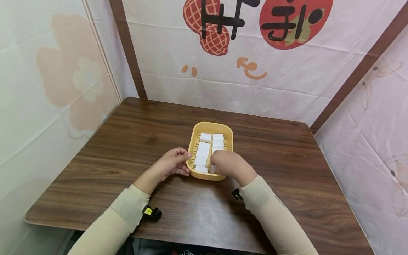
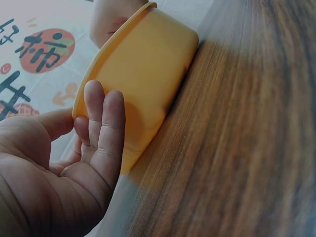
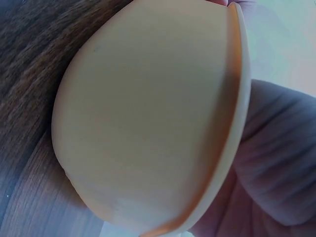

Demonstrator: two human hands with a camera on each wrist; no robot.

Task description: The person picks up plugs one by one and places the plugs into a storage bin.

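A yellow tray (image 1: 228, 138) with rounded corners stands on the table and holds white blocks (image 1: 204, 146) in two columns. My left hand (image 1: 172, 163) grips the tray's left side. In the left wrist view its thumb (image 2: 58, 122) lies at the rim and its fingers stand against the outer wall. My right hand (image 1: 232, 164) reaches over the tray's right rim into the near end of the right column. Its fingertips are hidden, so whether they hold a block cannot be seen. The right wrist view shows mostly the tray's outer wall (image 3: 148, 113).
The brown wood-grain table (image 1: 280, 170) extends on all sides of the tray. Printed cloth walls (image 1: 287, 88) enclose its back and sides. A black strap with a yellow mark (image 1: 151, 212) is at the left wrist, and another black piece (image 1: 237, 194) is at the right.
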